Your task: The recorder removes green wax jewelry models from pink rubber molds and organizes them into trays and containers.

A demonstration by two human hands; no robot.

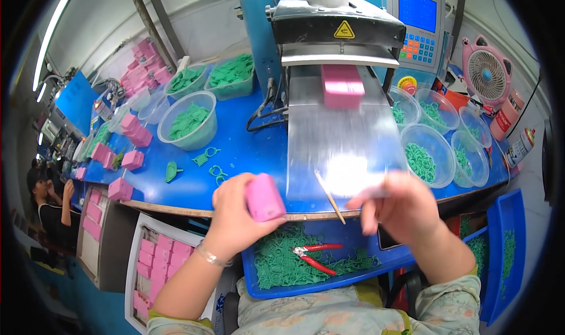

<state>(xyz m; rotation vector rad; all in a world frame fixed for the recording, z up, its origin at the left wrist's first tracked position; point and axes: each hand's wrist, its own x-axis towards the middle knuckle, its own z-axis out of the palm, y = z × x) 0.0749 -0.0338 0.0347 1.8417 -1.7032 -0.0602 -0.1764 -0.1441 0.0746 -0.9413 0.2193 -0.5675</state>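
My left hand [240,211] is closed around a pink block [266,197] at the front edge of the blue table. My right hand [401,208], blurred, has its fingers bent and apart at the front of the metal plate [329,135], with nothing visible in them. A thin wooden stick [331,198] lies across that plate's front edge, left of my right fingers. Another pink block [342,87] rests on the plate under the press [338,26]. Below my hands, red-handled cutters [321,264] lie on green molded pieces [276,270] in a blue tray [382,255].
Tubs [210,123] of green pieces stand left of the press, bowls [448,170] right, beside a fan [485,70] and spray can [518,150]. Pink blocks [134,158] sit on the left table and in a white box [136,229]. Another person [59,211] sits far left.
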